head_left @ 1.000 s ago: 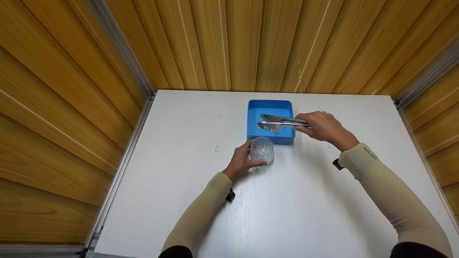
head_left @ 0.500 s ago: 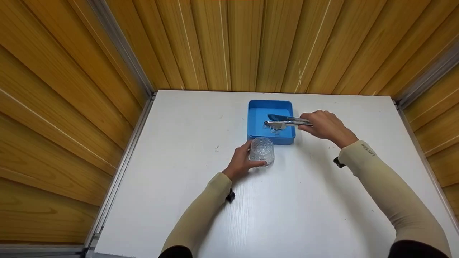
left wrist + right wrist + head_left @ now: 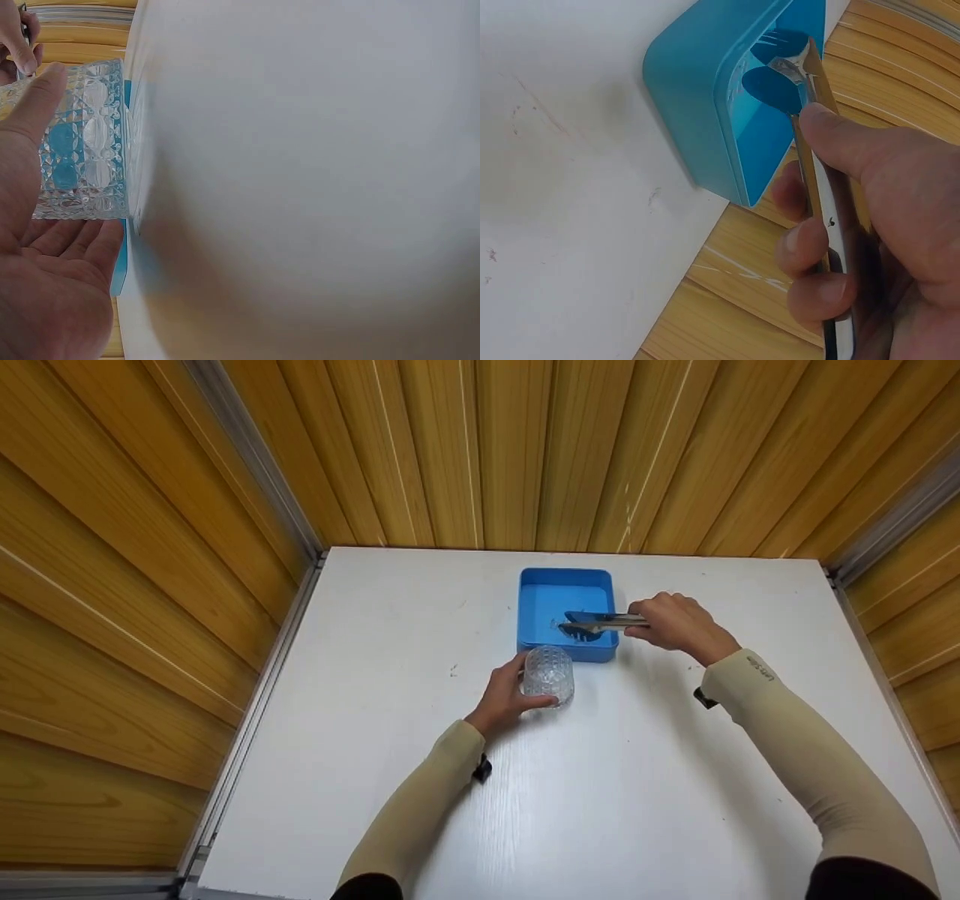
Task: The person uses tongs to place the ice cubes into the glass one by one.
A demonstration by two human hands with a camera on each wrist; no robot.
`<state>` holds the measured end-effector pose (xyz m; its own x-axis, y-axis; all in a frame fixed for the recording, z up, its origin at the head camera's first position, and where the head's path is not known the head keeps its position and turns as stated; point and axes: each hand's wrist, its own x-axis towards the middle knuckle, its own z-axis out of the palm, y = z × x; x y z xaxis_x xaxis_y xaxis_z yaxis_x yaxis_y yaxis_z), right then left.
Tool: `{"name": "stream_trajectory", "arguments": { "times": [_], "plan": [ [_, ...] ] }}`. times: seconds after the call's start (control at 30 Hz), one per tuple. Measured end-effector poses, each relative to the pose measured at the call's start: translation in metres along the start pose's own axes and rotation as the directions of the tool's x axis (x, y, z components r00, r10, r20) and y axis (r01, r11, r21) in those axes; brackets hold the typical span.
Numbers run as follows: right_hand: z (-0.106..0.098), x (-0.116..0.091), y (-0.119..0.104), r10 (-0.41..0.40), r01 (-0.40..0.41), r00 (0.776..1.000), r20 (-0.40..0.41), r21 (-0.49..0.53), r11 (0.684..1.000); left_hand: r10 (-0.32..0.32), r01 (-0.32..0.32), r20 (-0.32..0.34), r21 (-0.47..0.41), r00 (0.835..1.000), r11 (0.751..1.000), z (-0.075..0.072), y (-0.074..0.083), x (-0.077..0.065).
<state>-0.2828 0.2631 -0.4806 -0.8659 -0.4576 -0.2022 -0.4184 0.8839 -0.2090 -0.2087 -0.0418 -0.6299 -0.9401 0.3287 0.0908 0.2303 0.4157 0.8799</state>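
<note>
1. Metal tongs (image 3: 609,624): gripped between the thumb and curled fingers of the right hand (image 3: 679,624); heads apart, over the interior of the blue box (image 3: 534,600).
2. Left hand (image 3: 504,699): thumb and fingers curled around the clear patterned glass (image 3: 548,675), just beside the box's near left corner.
3. Blue box: near the middle of the far edge of the table (image 3: 412,660); small clear pieces (image 3: 555,624) lie inside.
4. Wood-look panels (image 3: 506,457): border the table's far edge.

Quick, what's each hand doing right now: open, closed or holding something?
Left hand: holding the glass, thumb and fingers on opposite sides.
Right hand: holding the tongs; whether they grip anything is unclear.
</note>
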Motion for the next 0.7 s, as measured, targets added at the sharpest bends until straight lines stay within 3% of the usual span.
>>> {"name": "stream_trajectory", "arguments": {
  "times": [0.3, 0.7],
  "plan": [
    [0.006, 0.003, 0.0, 0.007, -0.007, 1.0, 0.012, -0.031, 0.999, 0.017, -0.017, -0.001, -0.011, 1.0, 1.0, -0.001, 0.0, 0.0],
    [0.015, 0.005, 0.0, 0.0, -0.007, 0.999, -0.054, -0.125, 0.992, 0.009, -0.009, 0.004, -0.017, 1.0, 1.0, -0.002, 0.0, 0.0]
  ]
}}
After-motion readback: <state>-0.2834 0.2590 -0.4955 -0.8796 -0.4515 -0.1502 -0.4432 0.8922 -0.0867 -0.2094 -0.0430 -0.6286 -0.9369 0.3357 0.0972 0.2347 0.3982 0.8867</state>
